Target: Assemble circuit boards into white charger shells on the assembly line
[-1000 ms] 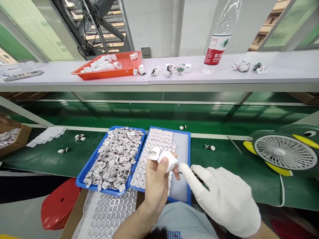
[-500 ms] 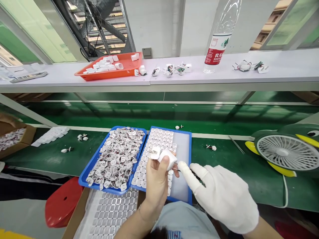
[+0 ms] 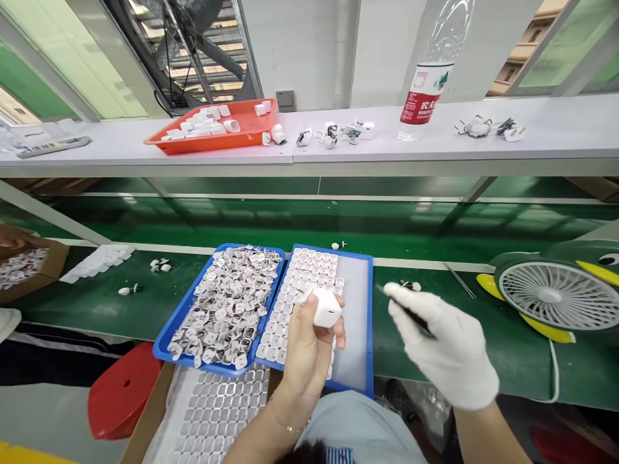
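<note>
My bare left hand (image 3: 309, 341) is closed around a white charger housing (image 3: 327, 308), over the right-hand tray. A small dark slot shows in the housing's near face, and part of its far end is behind my fingers. My right hand (image 3: 442, 341), in a white glove, is off to the right, gripping dark tweezers (image 3: 416, 318) whose tip points up and left, apart from the housing. Beneath my left hand, the blue tray (image 3: 369, 322) holds rows of white housings (image 3: 309, 264). Beside it, another blue tray (image 3: 167, 341) is heaped with small white parts with wires (image 3: 232, 296).
An orange tray (image 3: 251, 132) of white shells and a water bottle (image 3: 425, 96) stand on the raised shelf. A fan (image 3: 551, 293) is at the right; loose wired parts (image 3: 128, 290) lie on the green table. At the left, another person's hand (image 3: 14, 236) is at a cardboard box (image 3: 48, 267).
My right hand with the tweezers has moved right and up, away from the housing. My left hand has turned the housing so its slotted face shows. Another person's hand has appeared at the left box.
</note>
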### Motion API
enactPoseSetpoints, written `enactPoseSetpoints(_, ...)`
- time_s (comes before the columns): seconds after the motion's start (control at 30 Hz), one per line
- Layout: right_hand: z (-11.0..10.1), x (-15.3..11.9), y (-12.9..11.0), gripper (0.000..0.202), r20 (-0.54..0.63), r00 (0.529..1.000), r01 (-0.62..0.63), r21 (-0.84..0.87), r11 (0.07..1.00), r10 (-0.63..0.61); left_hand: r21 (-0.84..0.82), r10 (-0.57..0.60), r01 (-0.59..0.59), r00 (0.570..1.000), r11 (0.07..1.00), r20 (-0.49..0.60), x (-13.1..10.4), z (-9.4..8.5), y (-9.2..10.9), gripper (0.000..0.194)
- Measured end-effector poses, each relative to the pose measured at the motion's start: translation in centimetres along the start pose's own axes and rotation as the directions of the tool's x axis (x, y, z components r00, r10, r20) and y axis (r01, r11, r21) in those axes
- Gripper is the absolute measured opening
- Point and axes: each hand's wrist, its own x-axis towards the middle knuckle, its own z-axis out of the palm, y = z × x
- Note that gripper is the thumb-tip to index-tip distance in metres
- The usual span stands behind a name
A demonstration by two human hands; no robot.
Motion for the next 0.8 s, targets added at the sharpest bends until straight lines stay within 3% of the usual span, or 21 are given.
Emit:
enactPoseSetpoints(0.03, 1.1, -0.5, 1.7, 0.031, 0.006, 0.988, -0.155, 0.050, 0.987, 0.155, -0.031, -0.029, 0.029, 1.000, 0.999, -0.006, 0.0, 0.0, 0.1, 0.037)
enactPoseSetpoints(0.07, 2.4, -1.3, 3.7, 0.033, 0.045, 0.933, -0.359, 0.073, 0.931, 0.356, -0.060, -0.057, 0.056, 0.998, 0.997, -0.010, 0.1, 0.0, 0.2, 0.038)
enactPoseSetpoints(0.1, 3.7, -2.3, 5.7, 0.038, 0.150, 0.838, -0.537, 0.060, 0.842, 0.524, -0.085, -0.078, 0.077, 0.997, 0.993, -0.014, 0.1, -0.1, 0.2, 0.038)
enactPoseSetpoints(0.13, 5.1, -3.6, 7.6, 0.042, 0.214, 0.778, -0.610, 0.028, 0.792, 0.591, -0.100, -0.089, 0.087, 0.996, 0.991, -0.016, 0.2, -0.3, 0.2, 0.038)
enactPoseSetpoints(0.23, 8.6, -8.6, 12.5, 0.049, 0.313, 0.635, -0.728, -0.064, 0.683, 0.706, -0.066, -0.050, 0.048, 0.998, 0.997, -0.031, 0.5, -1.8, -0.1, 0.038)
enactPoseSetpoints(0.3, 10.2, -12.0, 14.4, 0.055, 0.360, 0.557, -0.759, -0.145, 0.635, 0.748, 0.002, 0.003, -0.003, 0.997, 1.000, -0.073, 0.7, -3.7, -0.5, 0.039)
enactPoseSetpoints(0.37, 11.4, -14.7, 15.4, 0.061, 0.393, 0.499, -0.758, -0.234, 0.609, 0.772, 0.065, 0.048, -0.037, 0.983, 0.997, -0.175, 0.8, -6.2, -0.8, 0.042)
enactPoseSetpoints(0.43, 12.2, -16.2, 15.9, 0.063, 0.432, 0.463, -0.727, -0.315, 0.610, 0.774, 0.097, 0.074, -0.044, 0.940, 0.994, -0.334, 0.5, -8.9, -1.1, 0.045)
enactPoseSetpoints(0.5, 12.7, -16.6, 16.2, 0.061, 0.472, 0.453, -0.671, -0.377, 0.638, 0.756, 0.091, 0.091, -0.052, 0.861, 0.994, -0.500, -0.1, -11.7, -1.1, 0.043)
enactPoseSetpoints(0.6, 13.6, -15.1, 16.4, 0.059, 0.518, 0.503, -0.563, -0.410, 0.717, 0.692, 0.064, 0.119, -0.103, 0.720, 0.993, -0.684, -1.8, -15.3, -0.6, 0.034)
enactPoseSetpoints(0.7, 15.7, -11.3, 16.4, 0.061, 0.577, 0.586, -0.462, -0.338, 0.820, 0.568, 0.038, 0.130, -0.169, 0.571, 0.985, -0.811, -3.8, -18.3, 0.3, 0.024)
enactPoseSetpoints(0.8, 20.3, -6.0, 15.2, 0.059, 0.656, 0.659, -0.359, -0.155, 0.920, 0.368, 0.014, 0.103, -0.193, 0.458, 0.981, -0.883, -5.6, -21.3, 1.1, 0.023)
